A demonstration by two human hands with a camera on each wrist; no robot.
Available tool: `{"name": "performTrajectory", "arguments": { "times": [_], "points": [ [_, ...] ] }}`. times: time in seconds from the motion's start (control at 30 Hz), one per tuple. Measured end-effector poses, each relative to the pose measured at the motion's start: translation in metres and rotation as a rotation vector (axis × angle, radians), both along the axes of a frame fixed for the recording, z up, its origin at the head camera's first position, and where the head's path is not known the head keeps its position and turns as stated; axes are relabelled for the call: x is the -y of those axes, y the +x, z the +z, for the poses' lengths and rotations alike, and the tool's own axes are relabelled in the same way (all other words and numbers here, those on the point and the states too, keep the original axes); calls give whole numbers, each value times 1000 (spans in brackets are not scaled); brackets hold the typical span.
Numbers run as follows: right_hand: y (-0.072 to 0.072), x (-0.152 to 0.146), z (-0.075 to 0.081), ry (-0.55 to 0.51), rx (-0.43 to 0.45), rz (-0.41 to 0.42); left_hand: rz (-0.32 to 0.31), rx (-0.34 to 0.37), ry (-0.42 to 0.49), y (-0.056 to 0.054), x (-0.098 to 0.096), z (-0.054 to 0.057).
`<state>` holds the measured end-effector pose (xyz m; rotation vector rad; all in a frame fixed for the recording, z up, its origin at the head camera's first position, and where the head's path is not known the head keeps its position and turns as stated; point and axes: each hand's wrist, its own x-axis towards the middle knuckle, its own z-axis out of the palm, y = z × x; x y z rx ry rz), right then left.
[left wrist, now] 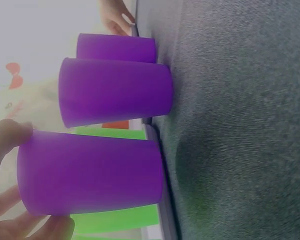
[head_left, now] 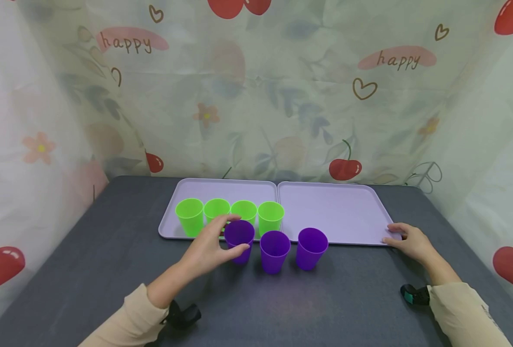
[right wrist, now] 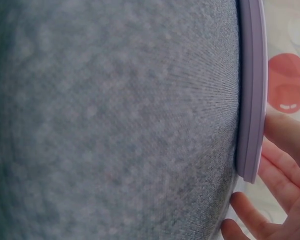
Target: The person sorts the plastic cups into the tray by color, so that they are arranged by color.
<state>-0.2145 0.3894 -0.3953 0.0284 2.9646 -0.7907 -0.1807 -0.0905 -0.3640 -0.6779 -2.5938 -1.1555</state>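
My left hand [head_left: 209, 243] holds the leftmost purple cup [left wrist: 90, 172] near its rim, thumb on one side and fingers on the other. The cup is upright and overlaps the front edge of the left tray in the head view. Two more upright purple cups, a middle one [head_left: 275, 255] and a right one [head_left: 310, 250], stand just to its right. My right hand [head_left: 414, 243] rests at the front right corner of the right lilac tray [head_left: 330, 212]. Its thumb touches the rim; other fingertips [right wrist: 247, 207] reach down past the corner.
Several green cups [head_left: 190, 214] stand upright in a row along the front of the left lilac tray [head_left: 226, 185]. Both trays lie side by side at the back of the dark grey table [head_left: 256, 308]. A patterned curtain [head_left: 256, 96] surrounds it.
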Motion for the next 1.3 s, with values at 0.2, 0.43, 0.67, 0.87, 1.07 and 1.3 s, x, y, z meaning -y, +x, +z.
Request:
{"name": "performTrajectory", "arguments": {
  "times": [0.2, 0.43, 0.67, 0.87, 1.07, 1.3],
  "points": [
    [-1, -1, 0, 0, 11, -4, 0, 11, 25, 1, 0, 7],
    [0, 0, 0, 2, -2, 5, 3, 6, 42, 4, 2, 17],
    [0, 0, 1, -1, 12, 2, -23, -51, 95, 3, 3, 28],
    [1, -1, 0, -2, 10, 4, -36, -110, 119, 1, 0, 38],
    [0, -1, 0, -6, 7, 6, -44, -109, 125, -2, -3, 49],
    [-1, -1, -1, -10, 9, 6, -59, -113, 110, -7, -11, 62]
  ]
}}
